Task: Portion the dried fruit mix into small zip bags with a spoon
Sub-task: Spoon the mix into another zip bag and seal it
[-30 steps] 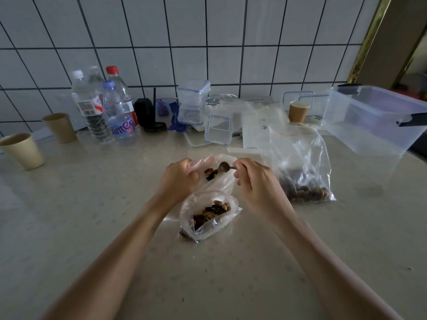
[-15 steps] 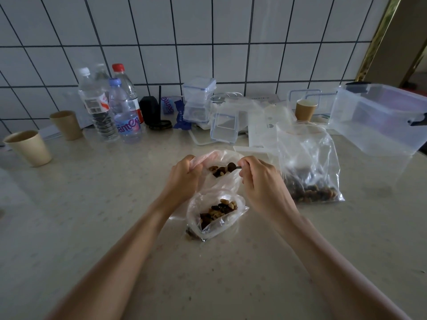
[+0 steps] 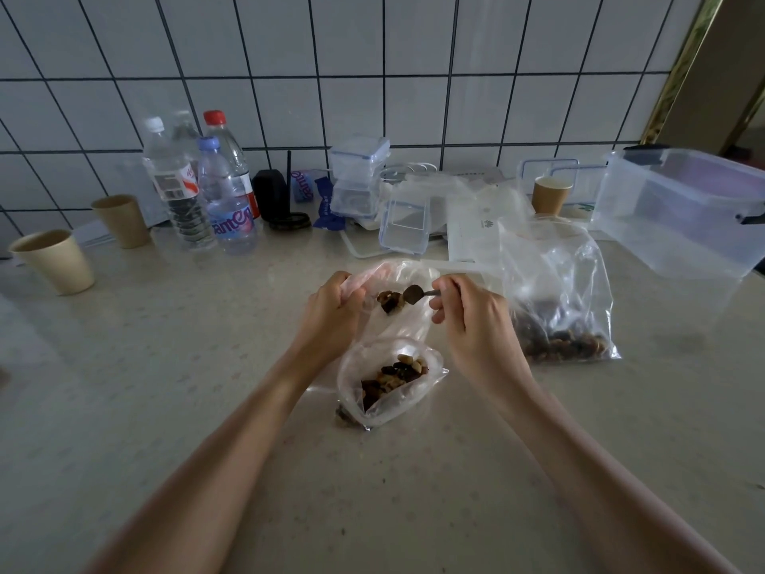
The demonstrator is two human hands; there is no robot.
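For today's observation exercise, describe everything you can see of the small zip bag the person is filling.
The small zip bag is clear, thin, crinkly plastic, lying on the pale counter with its mouth raised toward the wall. The left hand grips the mouth's left edge, holding it open. A heap of dried fruit mix sits in its lower end; a few more pieces lie near the opening, where the spoon, pinched by the right hand, is tipped inside. Its zip strip cannot be made out.

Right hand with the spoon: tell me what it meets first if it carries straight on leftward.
The right hand points its small metal spoon at the clear small zip bag's mouth; next likely the left hand gripping it. Depth is unclear.
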